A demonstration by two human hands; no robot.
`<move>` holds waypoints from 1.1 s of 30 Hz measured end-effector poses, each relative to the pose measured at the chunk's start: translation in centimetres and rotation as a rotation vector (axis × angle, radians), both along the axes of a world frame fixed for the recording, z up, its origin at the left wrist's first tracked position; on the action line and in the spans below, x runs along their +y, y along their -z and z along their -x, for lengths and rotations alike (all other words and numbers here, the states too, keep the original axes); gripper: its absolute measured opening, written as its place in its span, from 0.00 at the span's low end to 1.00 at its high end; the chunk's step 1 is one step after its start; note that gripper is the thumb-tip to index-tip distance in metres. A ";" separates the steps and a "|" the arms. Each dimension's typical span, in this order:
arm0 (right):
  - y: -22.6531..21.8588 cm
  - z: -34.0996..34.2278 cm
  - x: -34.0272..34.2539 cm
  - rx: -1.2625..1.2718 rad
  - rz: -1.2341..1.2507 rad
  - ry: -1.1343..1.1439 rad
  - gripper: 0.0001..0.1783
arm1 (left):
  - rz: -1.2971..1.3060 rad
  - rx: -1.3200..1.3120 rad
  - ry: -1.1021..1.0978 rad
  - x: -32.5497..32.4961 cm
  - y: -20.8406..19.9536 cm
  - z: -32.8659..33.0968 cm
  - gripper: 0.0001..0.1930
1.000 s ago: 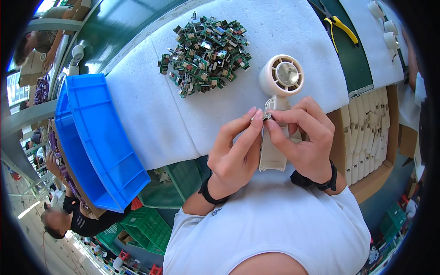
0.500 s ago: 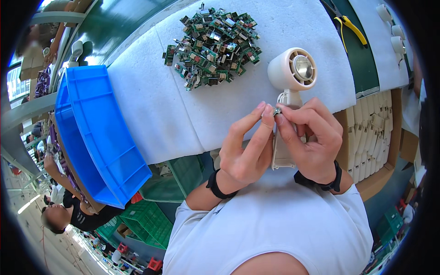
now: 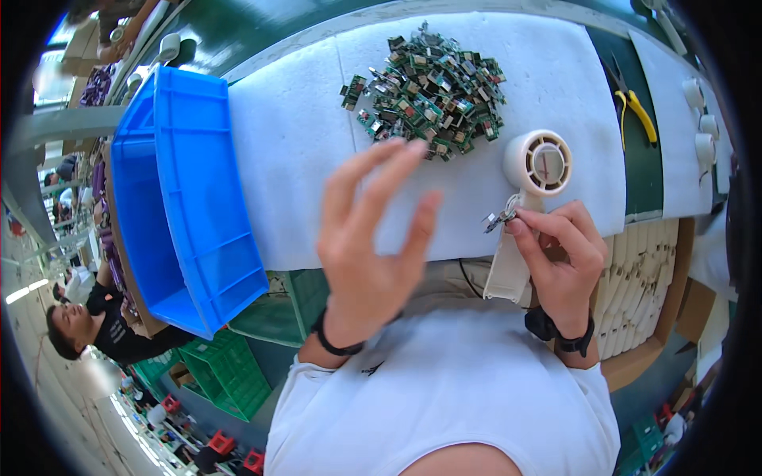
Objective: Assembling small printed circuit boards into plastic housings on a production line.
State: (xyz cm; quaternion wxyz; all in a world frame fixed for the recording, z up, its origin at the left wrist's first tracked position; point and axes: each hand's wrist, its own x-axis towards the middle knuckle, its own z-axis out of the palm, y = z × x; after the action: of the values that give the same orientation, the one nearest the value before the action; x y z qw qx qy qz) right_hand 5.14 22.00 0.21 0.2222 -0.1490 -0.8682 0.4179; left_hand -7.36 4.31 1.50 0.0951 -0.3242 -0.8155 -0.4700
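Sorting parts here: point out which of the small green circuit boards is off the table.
The circuit board pinched in the right hand, beside the white fan. All others lie in the pile on the white mat.

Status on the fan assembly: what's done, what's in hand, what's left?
Done: nothing finished shows; the blue bin looks empty. In hand: the right hand holds a white handheld fan by its handle and pinches a small circuit board at its neck. The left hand is open, holding nothing, raised toward the table. Left: a large pile of green circuit boards on the white mat.
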 end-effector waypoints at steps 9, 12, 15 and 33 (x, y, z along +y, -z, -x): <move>-2.1 2.5 3.3 0.059 -0.208 -0.151 0.28 | 0.349 -0.013 -0.202 -1.2 -0.7 8.0 0.17; -4.3 4.6 5.6 -0.100 -0.177 -0.361 0.30 | 0.406 0.019 -0.185 -1.1 0.5 9.2 0.16; -7.0 7.1 8.5 -0.281 -0.094 -0.680 0.29 | 0.452 0.000 -0.130 -0.9 1.0 9.1 0.13; 0.8 35.3 14.6 -0.125 0.153 -0.119 0.37 | -0.034 0.058 0.307 -1.5 2.8 -1.9 0.15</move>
State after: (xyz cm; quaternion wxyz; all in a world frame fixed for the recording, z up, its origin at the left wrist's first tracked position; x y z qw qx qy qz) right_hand -30.15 36.56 -0.58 0.1306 -0.1394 -0.8533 0.4851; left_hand -5.45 2.81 -1.28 0.0512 -0.4568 -0.7451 -0.4832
